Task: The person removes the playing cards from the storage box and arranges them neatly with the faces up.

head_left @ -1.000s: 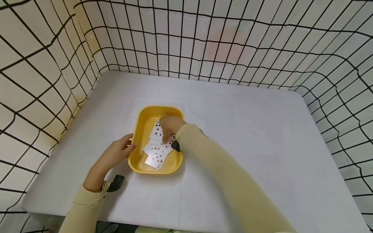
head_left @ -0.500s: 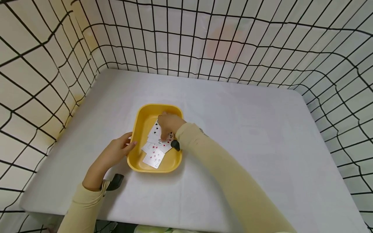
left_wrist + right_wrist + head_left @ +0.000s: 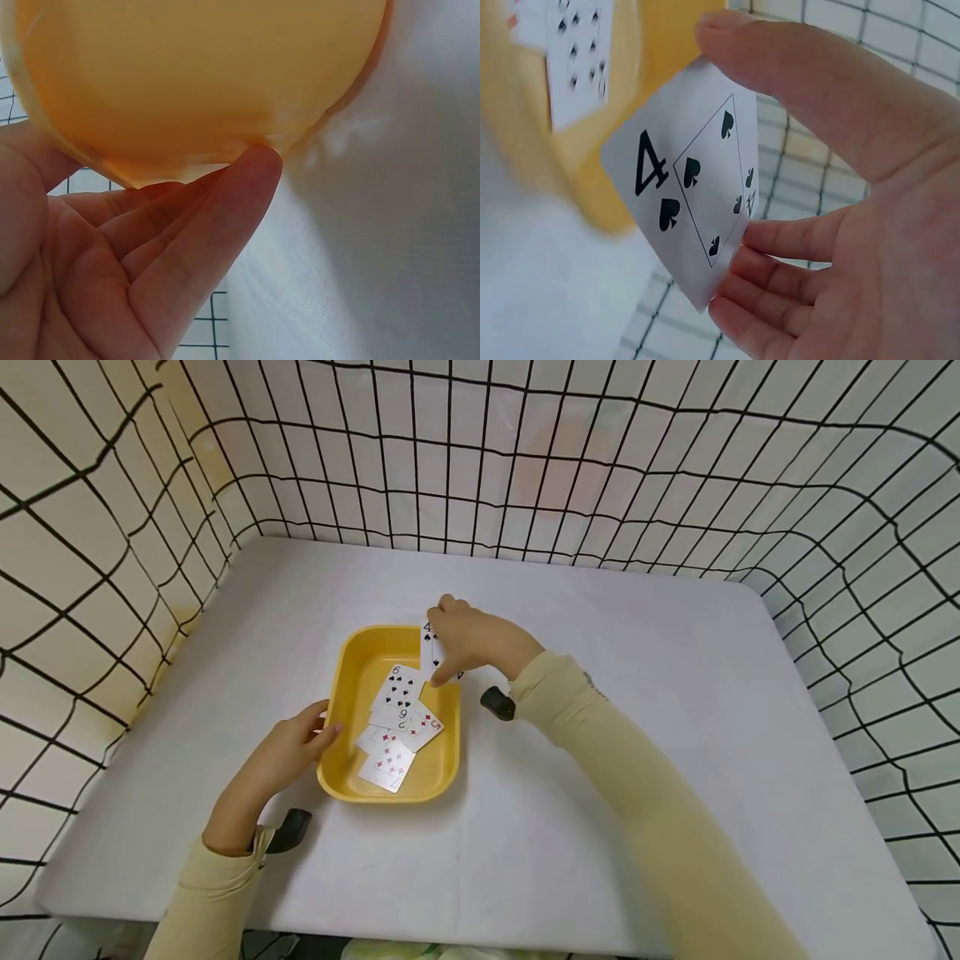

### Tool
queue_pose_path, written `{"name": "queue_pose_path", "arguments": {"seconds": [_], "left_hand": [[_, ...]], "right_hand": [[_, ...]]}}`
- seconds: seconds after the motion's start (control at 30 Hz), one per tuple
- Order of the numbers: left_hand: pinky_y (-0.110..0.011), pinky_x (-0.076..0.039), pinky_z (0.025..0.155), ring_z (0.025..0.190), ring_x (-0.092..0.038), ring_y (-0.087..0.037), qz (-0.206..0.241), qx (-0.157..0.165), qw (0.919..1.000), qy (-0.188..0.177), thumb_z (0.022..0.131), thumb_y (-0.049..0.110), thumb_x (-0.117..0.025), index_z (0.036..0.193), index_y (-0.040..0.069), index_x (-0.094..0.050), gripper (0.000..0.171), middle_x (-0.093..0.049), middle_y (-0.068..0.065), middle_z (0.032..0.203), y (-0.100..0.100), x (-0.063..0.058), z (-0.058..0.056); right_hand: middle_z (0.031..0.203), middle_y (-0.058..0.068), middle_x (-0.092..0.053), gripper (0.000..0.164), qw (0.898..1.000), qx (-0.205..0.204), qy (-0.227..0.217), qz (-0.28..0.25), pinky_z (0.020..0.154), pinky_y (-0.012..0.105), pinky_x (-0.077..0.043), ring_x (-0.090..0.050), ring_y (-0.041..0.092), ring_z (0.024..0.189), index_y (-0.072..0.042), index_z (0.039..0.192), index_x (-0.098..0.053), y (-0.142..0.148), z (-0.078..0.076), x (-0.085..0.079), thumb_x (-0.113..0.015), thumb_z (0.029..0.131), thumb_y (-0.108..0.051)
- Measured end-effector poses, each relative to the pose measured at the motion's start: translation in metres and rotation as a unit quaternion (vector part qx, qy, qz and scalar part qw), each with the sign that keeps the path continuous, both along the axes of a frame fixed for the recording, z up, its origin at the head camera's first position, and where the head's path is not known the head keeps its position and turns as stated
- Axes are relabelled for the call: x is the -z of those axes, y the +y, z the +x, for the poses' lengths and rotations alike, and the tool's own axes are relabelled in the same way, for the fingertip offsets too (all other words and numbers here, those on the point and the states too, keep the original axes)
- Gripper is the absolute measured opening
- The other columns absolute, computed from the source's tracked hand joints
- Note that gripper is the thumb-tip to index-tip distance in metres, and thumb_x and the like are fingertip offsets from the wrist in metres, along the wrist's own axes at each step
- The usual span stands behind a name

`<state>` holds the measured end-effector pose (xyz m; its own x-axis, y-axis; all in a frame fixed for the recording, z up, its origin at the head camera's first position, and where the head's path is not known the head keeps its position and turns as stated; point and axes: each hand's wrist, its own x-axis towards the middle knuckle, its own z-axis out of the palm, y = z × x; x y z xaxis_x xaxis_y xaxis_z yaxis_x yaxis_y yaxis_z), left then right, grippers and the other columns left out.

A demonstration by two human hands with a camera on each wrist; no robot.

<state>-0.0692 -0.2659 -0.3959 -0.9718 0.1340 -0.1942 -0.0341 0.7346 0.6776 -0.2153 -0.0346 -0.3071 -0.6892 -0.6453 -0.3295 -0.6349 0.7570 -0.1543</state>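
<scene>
My right hand [image 3: 480,639] pinches a four of spades [image 3: 690,172] by its edges, thumb on one side and fingertips on the other. The playing card bends slightly, its face turned to the wrist camera. It is raised over the far right corner of a yellow tray [image 3: 448,768]. My left hand [image 3: 288,747] grips the tray's left wall, thumb at the rim; in the left wrist view the fingertips [image 3: 259,169] press against its outside. Inside the tray lie several overlapping cards, among them a six of spades [image 3: 399,683], a five of diamonds [image 3: 424,727] and a seven of diamonds [image 3: 388,767].
A white cloth-covered table [image 3: 637,710] carries the tray left of its middle. Black wire mesh [image 3: 525,460] stands along the back and both sides. Dark wrist devices [image 3: 291,831] sit below the hands at each sleeve.
My right hand has lifted the four of spades off the pile, moving up and right to the tray's far corner. More cards show now. My left hand stays on the tray.
</scene>
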Motion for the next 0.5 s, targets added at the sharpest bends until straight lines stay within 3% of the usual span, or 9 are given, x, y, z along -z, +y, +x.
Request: {"name": "queue_pose_path", "arguments": {"seconds": [0.1,0.2,0.5], "left_hand": [[-0.043,-0.047,0.074,0.086,-0.057,-0.028,-0.004,-0.003,1.0,-0.001,0.094,0.035,-0.045,0.135,0.003,-0.033,0.053,-0.056,-0.023,0.111,-0.002,0.0,0.001],[-0.043,-0.047,0.074,0.086,-0.056,-0.029,-0.008,-0.005,1.0,0.0,0.094,0.035,-0.045,0.135,0.003,-0.034,0.053,-0.056,-0.023,0.11,-0.003,0.001,0.002],[-0.042,-0.048,0.071,0.084,-0.056,-0.027,-0.011,-0.004,0.9999,0.006,0.094,0.035,-0.046,0.135,0.004,-0.035,0.052,-0.058,-0.022,0.108,0.0,0.002,0.0]], "right_hand": [[0.123,0.012,-0.034,0.094,1.0,0.016,0.004,-0.012,0.092,0.031,-0.035,-0.035,0.021,0.104,0.001,0.133,-0.032,0.024,-0.003,-0.003,-0.077,0.065,-0.045],[0.12,0.012,-0.034,0.09,0.999,0.037,-0.005,-0.016,0.09,0.033,-0.036,-0.035,0.021,0.103,0.001,0.131,-0.034,0.045,-0.006,0.006,-0.078,0.065,-0.041],[0.12,0.012,-0.037,0.084,0.997,0.058,-0.053,0.018,0.087,0.035,-0.038,-0.041,0.023,0.098,-0.002,0.129,-0.038,0.079,-0.009,0.069,-0.077,0.066,-0.042]]}}
